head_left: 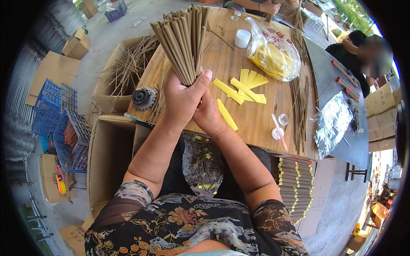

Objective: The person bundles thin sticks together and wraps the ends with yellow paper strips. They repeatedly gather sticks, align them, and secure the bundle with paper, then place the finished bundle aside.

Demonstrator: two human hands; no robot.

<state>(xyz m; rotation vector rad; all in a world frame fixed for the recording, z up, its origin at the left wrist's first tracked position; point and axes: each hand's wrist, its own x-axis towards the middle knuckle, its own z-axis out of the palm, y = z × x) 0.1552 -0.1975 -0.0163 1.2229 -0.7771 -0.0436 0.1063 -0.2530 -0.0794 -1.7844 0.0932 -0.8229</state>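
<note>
A thick bundle of brown incense sticks [183, 45] stands upright above the near edge of the wooden table, its tops fanning out slightly. Both my left hand [181, 100] and my right hand [210, 114] are wrapped around its lower end, pressed against each other with thumbs near the front. The bottom of the bundle is hidden by my fingers. Just right of my hands, several yellow paper strips [250, 85] lie on the table, some overlapping. One single yellow strip [227, 114] rests beside my right wrist.
A clear bag of yellow strips [275, 59] and a white tub [242, 38] sit farther back. Loose brown sticks [301, 111] line the right side. Left stands a cardboard box of sticks [132, 64], near a dark toothed roll [145, 98]. Banded bundles [294, 183] lie below right. Co-workers sit opposite.
</note>
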